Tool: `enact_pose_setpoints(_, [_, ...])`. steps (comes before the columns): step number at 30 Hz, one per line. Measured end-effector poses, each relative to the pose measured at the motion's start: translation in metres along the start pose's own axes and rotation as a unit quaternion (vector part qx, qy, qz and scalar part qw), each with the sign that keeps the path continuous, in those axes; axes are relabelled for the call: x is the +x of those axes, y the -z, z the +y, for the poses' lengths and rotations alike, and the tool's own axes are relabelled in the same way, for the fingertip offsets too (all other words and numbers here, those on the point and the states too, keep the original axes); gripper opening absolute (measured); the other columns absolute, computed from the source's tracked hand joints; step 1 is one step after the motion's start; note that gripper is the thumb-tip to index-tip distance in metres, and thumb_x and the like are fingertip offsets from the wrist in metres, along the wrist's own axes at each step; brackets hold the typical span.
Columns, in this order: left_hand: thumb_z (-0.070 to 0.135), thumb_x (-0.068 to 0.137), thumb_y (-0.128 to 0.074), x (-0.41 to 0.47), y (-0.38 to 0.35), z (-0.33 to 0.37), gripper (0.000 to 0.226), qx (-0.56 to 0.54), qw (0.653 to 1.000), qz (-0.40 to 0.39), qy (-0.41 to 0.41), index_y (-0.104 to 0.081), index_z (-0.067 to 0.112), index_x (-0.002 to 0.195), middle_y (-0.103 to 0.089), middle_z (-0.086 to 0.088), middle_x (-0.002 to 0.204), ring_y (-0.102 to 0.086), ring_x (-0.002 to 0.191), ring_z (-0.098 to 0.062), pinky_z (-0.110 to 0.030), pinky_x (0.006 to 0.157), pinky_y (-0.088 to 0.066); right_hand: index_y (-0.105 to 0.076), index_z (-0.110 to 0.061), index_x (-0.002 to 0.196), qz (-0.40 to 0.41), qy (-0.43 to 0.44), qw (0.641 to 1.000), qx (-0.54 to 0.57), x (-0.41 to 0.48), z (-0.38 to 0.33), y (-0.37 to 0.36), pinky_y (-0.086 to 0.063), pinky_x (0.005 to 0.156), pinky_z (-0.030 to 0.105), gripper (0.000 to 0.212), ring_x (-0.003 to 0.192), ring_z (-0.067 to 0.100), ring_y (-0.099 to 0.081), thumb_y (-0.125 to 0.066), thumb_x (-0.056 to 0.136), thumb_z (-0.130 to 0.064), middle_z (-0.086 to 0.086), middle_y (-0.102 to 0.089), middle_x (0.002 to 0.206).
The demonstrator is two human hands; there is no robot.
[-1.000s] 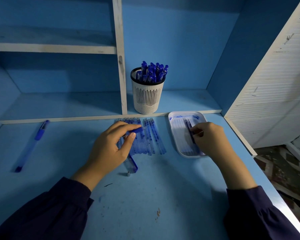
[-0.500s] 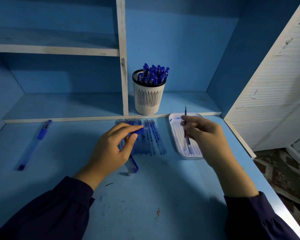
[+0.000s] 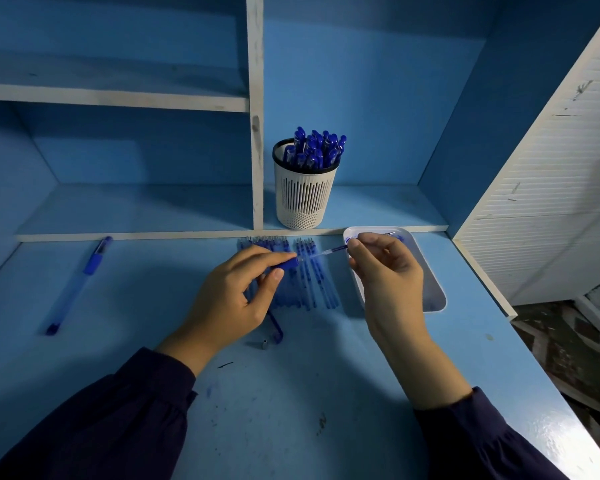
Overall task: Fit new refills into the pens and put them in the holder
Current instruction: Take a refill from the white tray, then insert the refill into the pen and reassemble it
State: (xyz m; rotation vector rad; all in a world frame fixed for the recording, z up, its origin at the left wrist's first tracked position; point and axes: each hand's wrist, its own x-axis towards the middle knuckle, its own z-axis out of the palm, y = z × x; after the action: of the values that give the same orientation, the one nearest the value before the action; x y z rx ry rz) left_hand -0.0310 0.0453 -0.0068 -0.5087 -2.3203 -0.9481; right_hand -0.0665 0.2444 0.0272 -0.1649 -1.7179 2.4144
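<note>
My left hand [image 3: 234,299] pinches a blue pen barrel [image 3: 286,264] above the desk, its open end pointing right. My right hand [image 3: 385,268] holds a thin refill [image 3: 329,251] level, with its left tip at the barrel's mouth. Under both hands lies a row of several blue pens or refills [image 3: 312,282]. A white tray [image 3: 433,289] with refills sits beneath my right hand. The white slotted holder [image 3: 303,199], full of several blue pens, stands on the low shelf behind.
A single blue pen [image 3: 78,284] lies far left on the desk. A blue pen cap [image 3: 277,329] and a small metal tip [image 3: 264,344] rest below my left hand. A white shelf divider [image 3: 256,133] rises left of the holder. The desk's edge drops off at right.
My right hand lifted a refill out of the tray, swung it from upright to level and brought its tip left to the barrel. My left hand has kept its place.
</note>
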Motion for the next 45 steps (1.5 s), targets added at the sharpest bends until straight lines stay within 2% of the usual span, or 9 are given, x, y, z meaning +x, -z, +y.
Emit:
enact_pose_setpoints(9, [0.019, 0.099, -0.056, 0.0, -0.001, -0.003, 0.026, 0.0, 1.0, 0.0, 0.005, -0.069, 0.014, 0.121, -0.061, 0.01, 0.101, -0.059, 0.082, -0.009, -0.015, 0.069, -0.045, -0.068, -0.005, 0.088, 0.002, 0.087, 0.995, -0.047, -0.005, -0.001, -0.003, -0.05, 0.076, 0.022, 0.008, 0.075, 0.008, -0.065, -0.072, 0.083, -0.002, -0.003, -0.07, 0.081])
enact_pose_setpoints(14, [0.021, 0.099, -0.053, 0.001, -0.002, -0.003, 0.027, -0.017, 1.0, 0.01, -0.008, -0.068, 0.008, 0.118, -0.059, 0.012, 0.101, -0.058, 0.086, -0.004, -0.015, 0.07, -0.045, -0.069, -0.002, 0.087, -0.095, 0.177, 0.974, -0.106, -0.022, -0.002, -0.009, -0.048, 0.073, 0.014, 0.011, 0.075, 0.004, -0.066, -0.067, 0.083, 0.007, -0.004, -0.072, 0.079])
enact_pose_setpoints(19, [0.014, 0.097, -0.056, -0.001, -0.001, -0.001, 0.024, -0.02, 0.999, 0.028, -0.012, -0.068, 0.008, 0.117, -0.058, 0.015, 0.101, -0.056, 0.088, 0.0, -0.014, 0.073, -0.045, -0.065, -0.015, 0.106, -0.134, 0.234, 0.949, -0.164, -0.028, 0.007, -0.013, -0.051, 0.078, 0.028, 0.018, 0.08, 0.016, -0.064, -0.06, 0.093, -0.004, -0.006, -0.065, 0.084])
enact_pose_setpoints(23, [0.017, 0.098, -0.057, -0.006, 0.001, -0.001, 0.025, -0.002, 1.0, 0.025, -0.008, -0.069, 0.009, 0.118, -0.06, 0.011, 0.102, -0.055, 0.086, 0.001, -0.013, 0.072, -0.043, -0.063, -0.013, 0.095, -0.091, 0.253, 0.946, -0.181, -0.023, 0.008, -0.012, -0.051, 0.077, 0.028, 0.018, 0.08, 0.019, -0.062, -0.072, 0.083, -0.002, 0.004, -0.064, 0.086])
enact_pose_setpoints(27, [0.017, 0.098, -0.057, -0.011, 0.005, 0.003, 0.025, -0.009, 0.999, 0.03, -0.007, -0.069, 0.01, 0.118, -0.061, 0.009, 0.102, -0.059, 0.087, -0.006, -0.017, 0.072, -0.047, -0.067, -0.005, 0.097, -0.158, 0.273, 0.919, -0.235, -0.024, 0.009, -0.009, -0.047, 0.075, 0.016, 0.009, 0.078, 0.005, -0.063, -0.062, 0.09, -0.004, 0.001, -0.067, 0.084])
enact_pose_setpoints(32, [0.012, 0.096, -0.059, -0.019, 0.012, 0.011, 0.024, 0.004, 0.999, 0.036, 0.001, -0.07, 0.01, 0.117, -0.058, 0.014, 0.099, -0.056, 0.082, 0.002, -0.01, 0.072, -0.041, -0.064, -0.008, 0.091, -0.217, 0.253, 0.903, -0.273, -0.028, 0.006, -0.011, -0.044, 0.07, 0.015, 0.006, 0.072, 0.007, -0.06, -0.063, 0.09, -0.002, -0.002, -0.064, 0.079])
enact_pose_setpoints(35, [0.013, 0.096, -0.06, -0.027, 0.017, 0.013, 0.024, 0.002, 1.0, 0.027, 0.001, -0.07, 0.012, 0.118, -0.061, 0.011, 0.101, -0.059, 0.085, -0.003, -0.014, 0.074, -0.046, -0.07, -0.009, 0.088, -0.251, 0.254, 0.884, -0.301, -0.032, 0.003, -0.012, -0.047, 0.073, 0.018, 0.009, 0.075, 0.005, -0.06, -0.068, 0.086, -0.001, -0.001, -0.065, 0.084])
enact_pose_setpoints(41, [0.013, 0.096, -0.058, -0.038, 0.031, 0.017, 0.025, 0.01, 0.999, 0.046, 0.023, -0.071, 0.014, 0.118, -0.062, 0.013, 0.098, -0.058, 0.085, -0.005, -0.015, 0.073, -0.045, -0.069, -0.009, 0.105, -0.27, 0.051, 0.945, -0.177, -0.045, -0.005, -0.011, -0.05, 0.071, 0.016, 0.019, 0.074, 0.003, -0.065, -0.07, 0.086, -0.009, -0.003, -0.071, 0.083])
enact_pose_setpoints(45, [0.016, 0.098, -0.056, -0.047, 0.04, 0.015, 0.025, 0.001, 0.996, 0.068, 0.057, -0.07, 0.016, 0.119, -0.064, 0.01, 0.097, -0.059, 0.086, -0.012, -0.022, 0.071, -0.047, -0.074, -0.012, 0.097, -0.308, 0.096, 0.896, -0.304, -0.056, 0.01, -0.006, -0.05, 0.073, 0.016, 0.014, 0.074, 0.004, -0.066, -0.073, 0.084, -0.009, -0.004, -0.072, 0.083])
